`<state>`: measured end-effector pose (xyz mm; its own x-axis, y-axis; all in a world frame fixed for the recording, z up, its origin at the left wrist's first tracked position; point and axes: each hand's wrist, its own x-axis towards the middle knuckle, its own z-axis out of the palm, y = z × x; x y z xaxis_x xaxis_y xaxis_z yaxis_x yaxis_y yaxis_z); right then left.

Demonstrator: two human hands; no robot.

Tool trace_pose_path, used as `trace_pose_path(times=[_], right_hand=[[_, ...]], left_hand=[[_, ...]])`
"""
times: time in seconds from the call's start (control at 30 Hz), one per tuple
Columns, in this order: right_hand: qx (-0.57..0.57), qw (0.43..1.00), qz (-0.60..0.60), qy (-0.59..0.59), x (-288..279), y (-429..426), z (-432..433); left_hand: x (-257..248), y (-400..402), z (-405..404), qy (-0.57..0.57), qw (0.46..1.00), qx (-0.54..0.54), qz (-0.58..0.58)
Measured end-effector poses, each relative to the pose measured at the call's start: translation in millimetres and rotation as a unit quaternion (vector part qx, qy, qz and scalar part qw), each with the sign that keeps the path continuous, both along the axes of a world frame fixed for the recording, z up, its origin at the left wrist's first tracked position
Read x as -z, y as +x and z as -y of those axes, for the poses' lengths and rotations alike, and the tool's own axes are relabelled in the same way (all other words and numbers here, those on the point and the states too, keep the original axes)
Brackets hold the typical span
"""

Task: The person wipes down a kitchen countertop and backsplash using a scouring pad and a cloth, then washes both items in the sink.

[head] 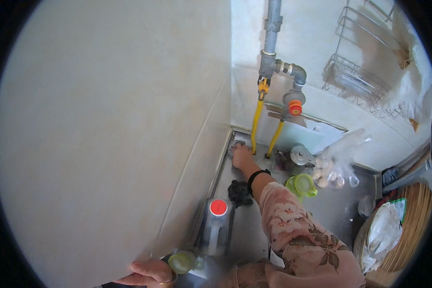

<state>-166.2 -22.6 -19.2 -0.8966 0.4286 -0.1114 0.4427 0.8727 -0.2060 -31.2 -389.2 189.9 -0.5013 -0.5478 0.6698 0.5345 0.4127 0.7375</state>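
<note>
My right hand, below a black wristband and a floral sleeve, reaches into the back corner of the metal counter, left of a yellow gas hose. Its fingers are closed around something greyish, perhaps a cloth, mostly hidden. A dark mesh scourer or bundle lies just below the wrist. Nearer stands a clear plastic jug with a red cap. My left hand is at the bottom edge, fingers against the lower edge of the pale wall surface, beside a green-lidded jar; whether it holds anything is hidden.
Grey pipes and a regulator with an orange knob are on the back wall. To the right are a glass jar, a green-lidded container, a plastic bag of eggs, a wire rack and a round wooden board.
</note>
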Motion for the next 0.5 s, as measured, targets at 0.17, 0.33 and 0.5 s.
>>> trace_pose_path(times=[0.17,0.33,0.5], right_hand=[[-0.059,0.998,-0.009,-0.021,9.3,20.9,19.5],[-0.117,0.992,0.002,-0.054,20.9,39.8,27.2],[-0.158,0.966,0.141,-0.145,-7.9,39.3,44.7]], left_hand=[[-10.7,1.5,-11.8,-0.068,0.994,0.057,-0.058],[-9.2,-4.3,-8.9,-0.113,0.988,0.078,-0.076],[-15.1,-3.8,-2.9,-0.154,0.984,0.062,-0.069]])
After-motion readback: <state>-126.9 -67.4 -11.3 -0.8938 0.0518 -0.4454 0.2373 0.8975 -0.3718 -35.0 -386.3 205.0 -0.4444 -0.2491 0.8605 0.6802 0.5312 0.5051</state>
